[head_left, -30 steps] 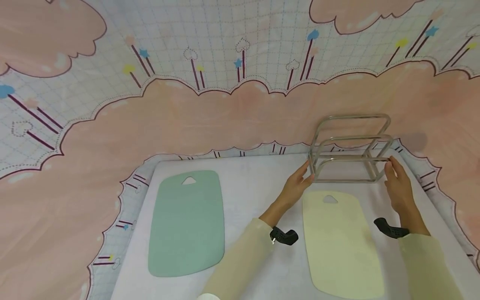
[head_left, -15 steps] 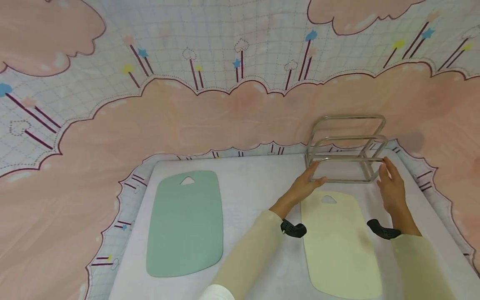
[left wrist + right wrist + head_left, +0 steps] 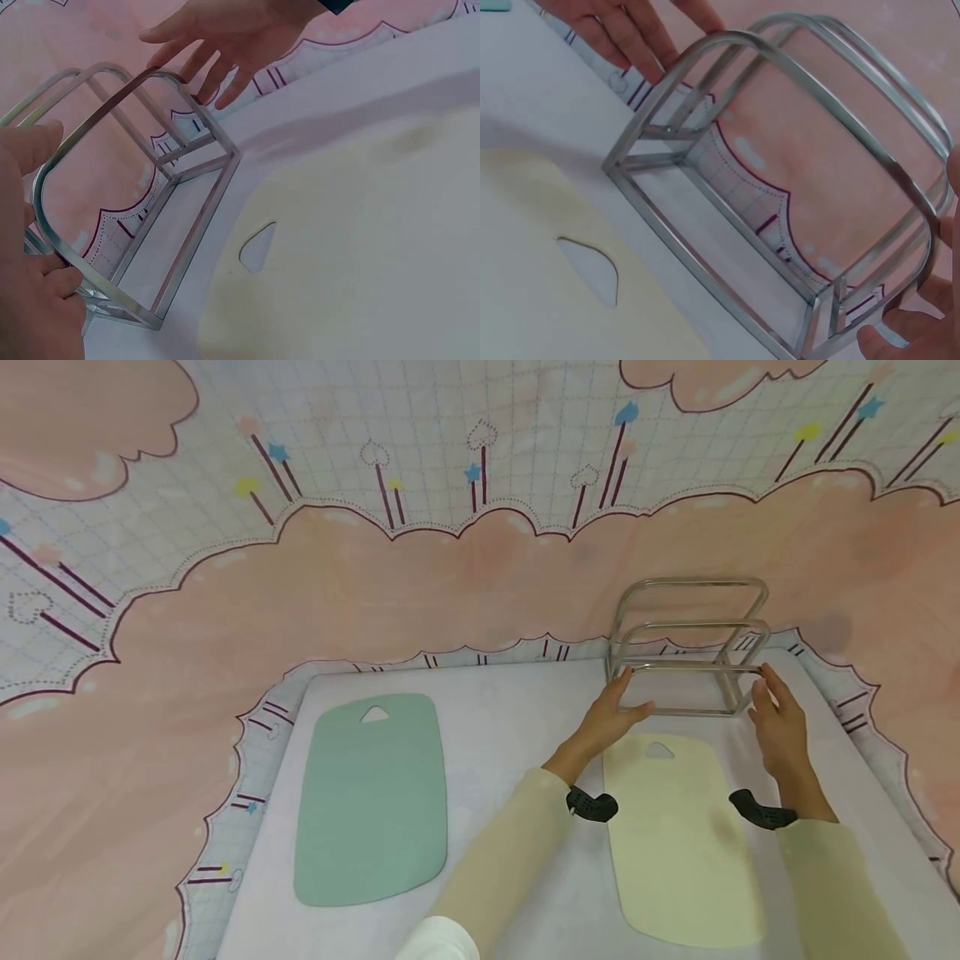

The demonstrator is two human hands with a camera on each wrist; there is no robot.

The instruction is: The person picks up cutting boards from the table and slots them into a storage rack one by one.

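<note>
Silver metal wire rack point(image 3: 693, 667) with rounded hoops: stands at the far right corner of the white bench point(image 3: 517, 727), rear close to the far edge. Left hand point(image 3: 600, 718) touches the left end of its front hoop, right hand point(image 3: 783, 727) the right end. Grip, both hands: digits apart, tips against the metal from outside; neither seen closed round a bar.

Reading of the hold: contact at opposite ends probably steadies the frame and keeps it square; light fingertip pressure seems enough, the base bearing the weight.

Pale yellow cutting board point(image 3: 682, 843), handle cutout toward the rack: flat, just in front of it. Mint green cutting board point(image 3: 371, 802): flat, well apart on the left, cutout likewise at the far end.

Containers: only the rack, with gaps between hoops. Both boards lie outside it.
</note>
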